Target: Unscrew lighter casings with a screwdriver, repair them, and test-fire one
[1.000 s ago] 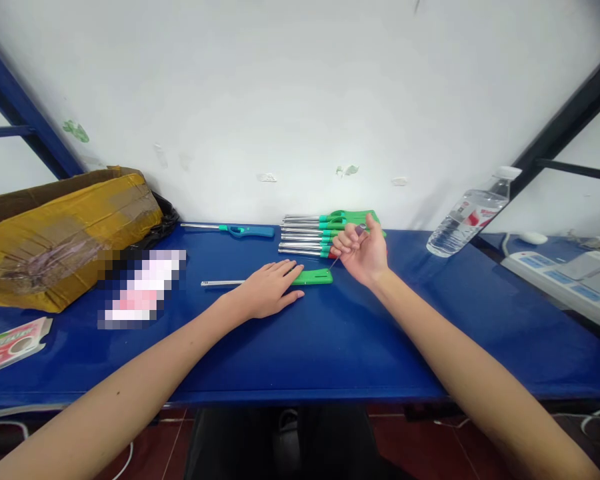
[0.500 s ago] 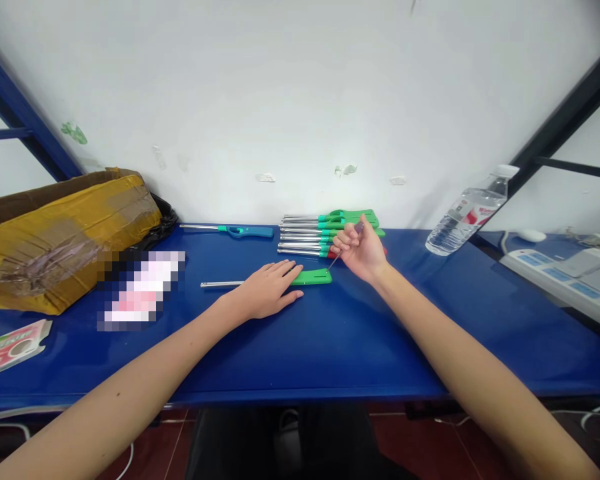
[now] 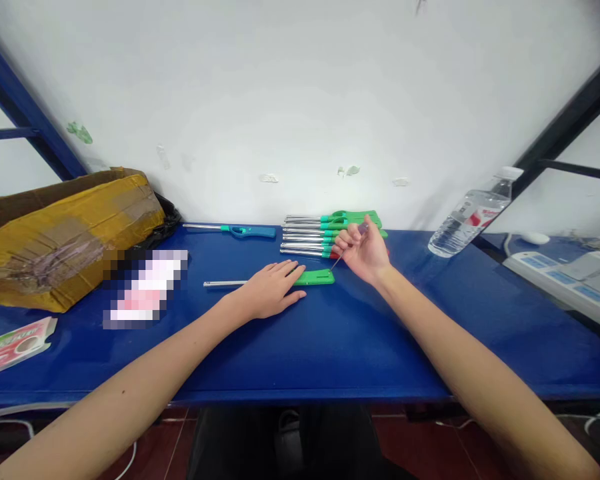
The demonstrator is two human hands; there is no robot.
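A long-necked gas lighter [image 3: 313, 277] with a green handle and metal tube lies across the desk. My left hand [image 3: 271, 290] rests over its middle with the fingers stretched out and the thumb apart, covering part of it. My right hand [image 3: 365, 253] is closed around a screwdriver [image 3: 337, 262], whose purple handle shows at the top of the fist. Its thin shaft slants down to the lighter's right end, by a dark slot. Behind my right hand lie several more lighters [image 3: 305, 238] in a row, green and red, partly hidden by that hand.
A blue lighter [image 3: 253, 231] lies near the wall. To the left are a taped cardboard box [image 3: 75, 243], a blurred-out item [image 3: 147, 290] and a pink-and-green card [image 3: 17, 345]. A water bottle [image 3: 470, 213] and a white power strip [image 3: 565, 280] stand on the right of the blue desk [image 3: 300, 360].
The whole view has shifted slightly, so everything appears a little further right. Both hands keep their places on the lighter and the screwdriver.
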